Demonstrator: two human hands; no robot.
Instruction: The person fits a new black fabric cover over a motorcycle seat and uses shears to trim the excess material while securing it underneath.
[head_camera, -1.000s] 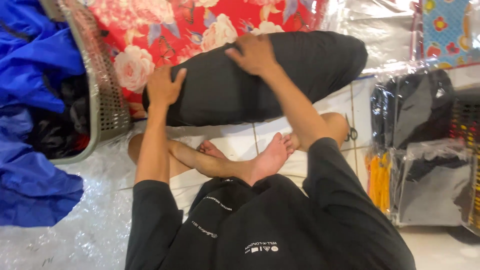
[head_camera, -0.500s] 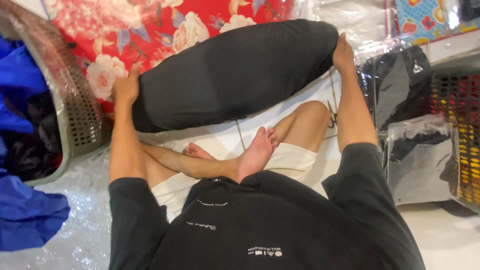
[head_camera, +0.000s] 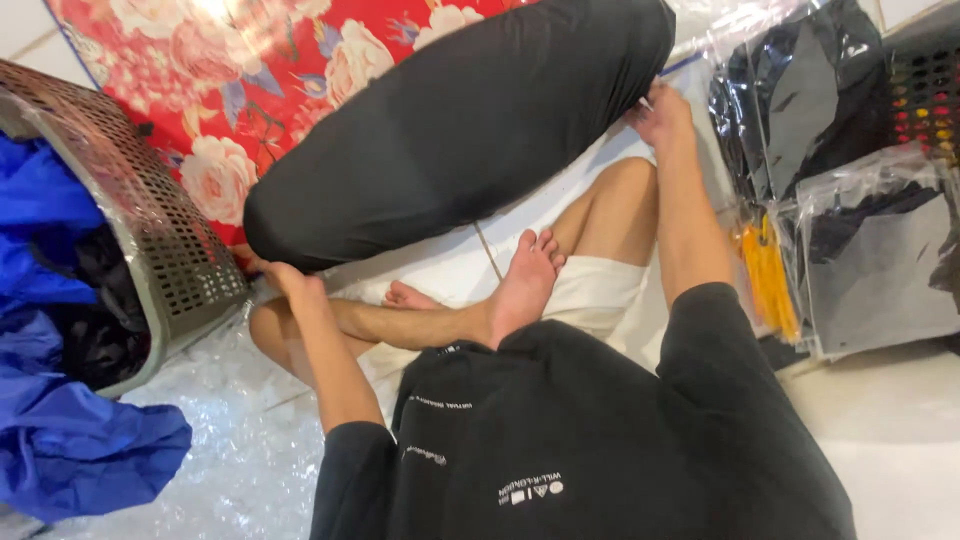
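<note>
Black folded garment (head_camera: 460, 130): we grip its two ends, left hand (head_camera: 285, 280) and right hand (head_camera: 660, 112) both closed on fabric. Mesh basket (head_camera: 160, 230) crowds the left edge; bagged clothes (head_camera: 860, 250) hem the right.

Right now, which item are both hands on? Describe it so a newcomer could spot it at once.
Start at the red floral mat spread on the floor. Lying across it is a long black folded garment, with the left hand at its lower end and the right hand at its upper end. Unlike the dark clothes in clear plastic bags at the right, it is unbagged, plain and matte.
</note>
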